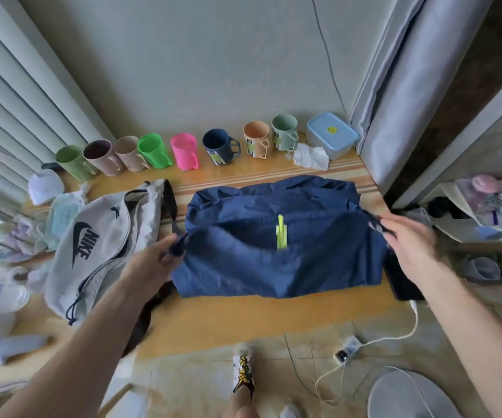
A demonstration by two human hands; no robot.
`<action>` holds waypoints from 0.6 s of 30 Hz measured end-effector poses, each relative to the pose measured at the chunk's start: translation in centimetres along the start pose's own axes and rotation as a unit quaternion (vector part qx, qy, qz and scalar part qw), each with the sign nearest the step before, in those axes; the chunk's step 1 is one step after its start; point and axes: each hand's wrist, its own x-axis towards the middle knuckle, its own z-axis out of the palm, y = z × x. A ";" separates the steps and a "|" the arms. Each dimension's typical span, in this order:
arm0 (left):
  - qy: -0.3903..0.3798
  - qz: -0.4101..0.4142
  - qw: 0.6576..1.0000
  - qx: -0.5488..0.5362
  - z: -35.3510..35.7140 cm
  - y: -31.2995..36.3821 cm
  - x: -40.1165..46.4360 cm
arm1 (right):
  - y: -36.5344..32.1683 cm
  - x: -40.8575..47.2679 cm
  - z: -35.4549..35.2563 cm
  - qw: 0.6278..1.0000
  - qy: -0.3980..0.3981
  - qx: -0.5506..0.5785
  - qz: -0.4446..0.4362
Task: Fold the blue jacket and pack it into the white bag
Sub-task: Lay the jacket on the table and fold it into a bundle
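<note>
The blue jacket (279, 239) lies partly folded in a wide band across the middle of the yellow table (243, 321), with a neon yellow zip pull on top. My left hand (156, 260) pinches its left edge and my right hand (409, 236) pinches its right edge, stretching the cloth between them. The white bag (105, 245), a grey-white sling bag with a black logo, dark strap and drawstring, lies flat on the table just left of the jacket, beside my left hand.
A row of several coloured mugs (183, 150) and a lidded blue-white box (331, 135) stand along the back wall, with crumpled tissue (311, 156) beside them. A dark tablet (400, 282) with a white cable sits under the jacket's right end. Clutter lines both sides.
</note>
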 end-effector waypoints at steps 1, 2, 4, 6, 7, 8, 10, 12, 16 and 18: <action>0.020 -0.002 1.000 -0.023 1.2 1.2 1.4 | -0.6 1.6 1.6 1.000 0.003 0.018 0.011; 0.029 -0.003 0.999 -0.045 2.3 2.3 2.8 | -1.1 3.1 3.2 1.000 -0.003 0.019 0.011; 0.036 0.000 0.998 -0.057 4.1 4.3 6.2 | -1.2 6.5 6.0 0.999 0.008 -0.032 0.002; 0.041 0.012 0.999 -0.018 5.0 5.2 10.4 | -1.0 9.9 8.5 0.995 0.021 -0.096 0.006; 0.054 0.023 0.998 0.031 5.0 5.3 12.6 | -0.8 11.1 9.7 0.992 0.016 -0.127 0.008; 0.074 0.039 0.991 0.103 5.1 5.2 14.6 | -0.3 12.3 10.7 0.986 0.020 -0.168 -0.006; 0.118 0.073 0.955 0.262 4.8 4.7 17.6 | 0.9 12.9 12.9 0.950 0.034 -0.304 -0.071; 0.135 0.136 0.908 0.372 4.6 3.6 18.6 | 3.4 11.0 15.2 0.887 0.009 -0.420 -0.192; 0.146 0.204 0.832 0.495 4.3 0.1 17.6 | 9.4 3.8 20.1 0.746 -0.146 -0.522 -0.388; 0.152 0.163 0.832 0.507 3.8 -0.9 17.4 | 12.1 2.9 21.3 0.674 -0.204 -0.583 -0.405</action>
